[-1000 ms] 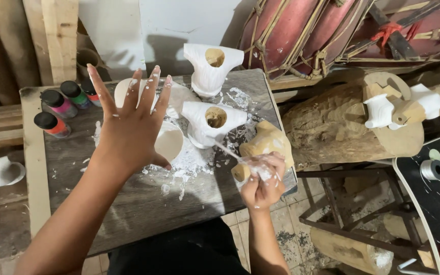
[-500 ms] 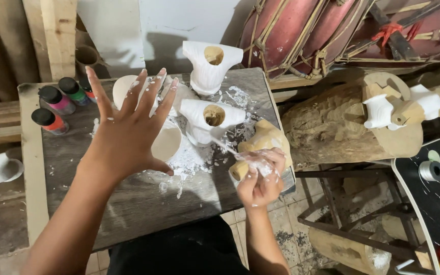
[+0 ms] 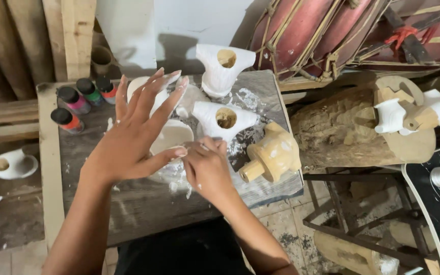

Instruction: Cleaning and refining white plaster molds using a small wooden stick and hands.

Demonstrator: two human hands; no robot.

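My left hand [image 3: 133,137] hovers over the small wooden table [image 3: 143,209], palm down, fingers spread and smeared with white. My right hand [image 3: 207,168] is curled, its fingertips meeting the left thumb tip; I see nothing clearly held in it. An unpainted tan wooden carving [image 3: 273,155] lies on the table just right of the right hand, apart from it. A white-coated carving with a round hole [image 3: 223,119] stands behind the right hand, and another [image 3: 222,63] stands at the table's far edge. A white dish [image 3: 171,135] shows partly under the left hand.
Several paint bottles [image 3: 75,102] stand at the table's far left. White paste is spattered on the tabletop. A log [image 3: 347,132] at right carries wooden and white pieces [image 3: 390,114]. Red drums [image 3: 306,35] lean behind. Another white carving [image 3: 6,165] lies at far left.
My right hand has let go of the tan carving, which now lies on the table, and has moved left to my left thumb. The left hand has stayed spread.
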